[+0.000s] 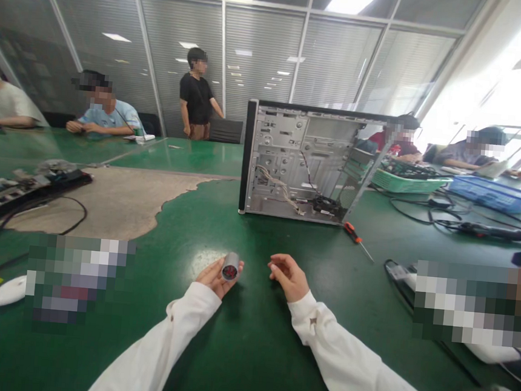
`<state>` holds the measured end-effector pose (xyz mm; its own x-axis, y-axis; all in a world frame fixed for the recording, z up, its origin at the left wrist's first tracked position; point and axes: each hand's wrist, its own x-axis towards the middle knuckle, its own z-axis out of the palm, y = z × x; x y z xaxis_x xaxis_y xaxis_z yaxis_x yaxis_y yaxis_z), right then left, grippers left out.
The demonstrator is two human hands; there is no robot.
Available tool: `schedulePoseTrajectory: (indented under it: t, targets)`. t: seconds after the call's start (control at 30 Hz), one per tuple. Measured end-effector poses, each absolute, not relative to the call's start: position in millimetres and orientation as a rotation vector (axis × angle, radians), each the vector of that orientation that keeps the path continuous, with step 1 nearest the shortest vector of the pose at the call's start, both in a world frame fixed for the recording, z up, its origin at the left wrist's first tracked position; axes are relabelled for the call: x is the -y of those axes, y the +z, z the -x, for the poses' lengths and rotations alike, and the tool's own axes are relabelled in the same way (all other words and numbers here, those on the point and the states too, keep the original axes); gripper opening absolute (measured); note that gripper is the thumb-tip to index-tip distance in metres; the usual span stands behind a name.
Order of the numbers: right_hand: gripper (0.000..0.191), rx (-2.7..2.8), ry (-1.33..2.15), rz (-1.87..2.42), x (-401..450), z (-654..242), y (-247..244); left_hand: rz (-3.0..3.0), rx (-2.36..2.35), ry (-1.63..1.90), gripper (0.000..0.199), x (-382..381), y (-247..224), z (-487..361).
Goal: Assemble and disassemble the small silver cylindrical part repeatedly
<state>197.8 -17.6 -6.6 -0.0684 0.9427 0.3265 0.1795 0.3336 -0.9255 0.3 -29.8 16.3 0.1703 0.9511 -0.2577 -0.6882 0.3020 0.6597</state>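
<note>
Glossy green tabletop [247,352], bare-metal PC case [304,163] standing on it with its side open, ragged-edged tan sheet [118,198] off to the left. Left hand [217,277] has its fingers curled round a small smooth grey cylinder [232,260] above the table, near side of the case; right hand [288,277] is empty, loosely half-open, well apart from it. Red bits inside the cylinder too small to identify, far end hidden, dark round end facing camera, long axis running away from wearer.
</note>
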Motion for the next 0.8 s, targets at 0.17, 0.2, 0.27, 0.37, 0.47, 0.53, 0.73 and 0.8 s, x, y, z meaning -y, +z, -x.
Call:
schedulePoseTrajectory:
  t: [0.17, 0.2, 0.27, 0.37, 0.47, 0.53, 0.73, 0.8]
  targets:
    - [0.043, 1.781, 0.523, 0.925, 41.2, -188.4, 13.2, -0.537, -0.736, 1.146, 0.024, 29.8, 14.6, -3.7]
    - [0.047, 1.842, 0.453, 0.89, 46.8, -185.8, 17.0, -0.554, -0.747, 1.128, 0.025, 29.6, 13.6, -4.3]
    - [0.053, 1.951, 0.329, 0.818, 56.1, -181.0, 22.4, -0.584, -0.793, 1.1, 0.028, 29.4, 11.9, -5.5]
    - [0.057, 2.047, 0.188, 0.723, 63.3, -176.5, 25.2, -0.636, -0.877, 1.085, 0.032, 30.5, 11.4, -8.6]
    - [0.058, 2.087, 0.103, 0.687, 64.2, -175.4, 24.5, -0.676, -0.929, 1.102, 0.036, 32.6, 12.7, -13.6]
    - [0.057, 2.102, 0.066, 0.678, 63.3, -175.5, 23.9, -0.69, -0.968, 1.119, 0.04, 33.9, 13.3, -17.2]
    - [0.058, 2.086, 0.016, 0.696, 60.9, -175.8, 23.1, -0.712, -1.002, 1.128, 0.038, 36.4, 15.4, -20.0]
    - [0.058, 2.043, 0.023, 0.724, 60.3, -176.1, 22.5, -0.696, -0.957, 1.112, 0.035, 37.0, 16.7, -18.1]
